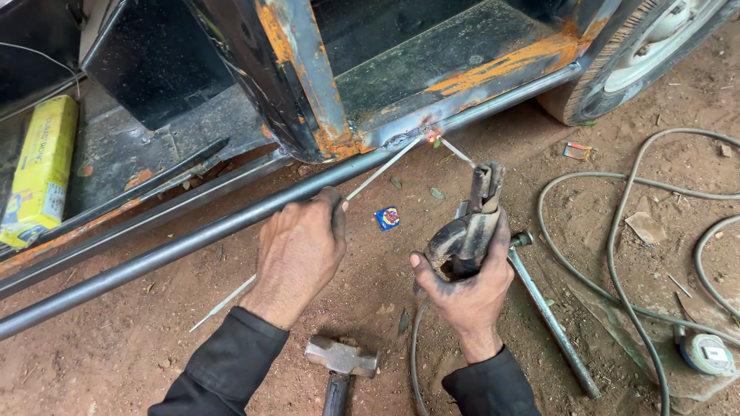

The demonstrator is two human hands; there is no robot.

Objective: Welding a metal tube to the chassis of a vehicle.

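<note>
My left hand (299,250) grips a thin grey welding rod (379,171) whose glowing tip touches the rusty seam (428,139) where a long grey steel pipe (231,222) meets the vehicle's sill. A worn electrode holder (472,223) is held in my right hand (465,283), and its short electrode (456,152) points at the same glowing spot. Both sleeves are dark. The holder's cable (416,362) runs down past my right wrist.
A hammer (341,360) lies on the red dirt between my arms. A metal bar (549,316) lies to the right, with grey cables (617,254) and a tape measure (705,353) beyond it. A yellow box (38,169) rests at left. A tyre (617,69) stands top right.
</note>
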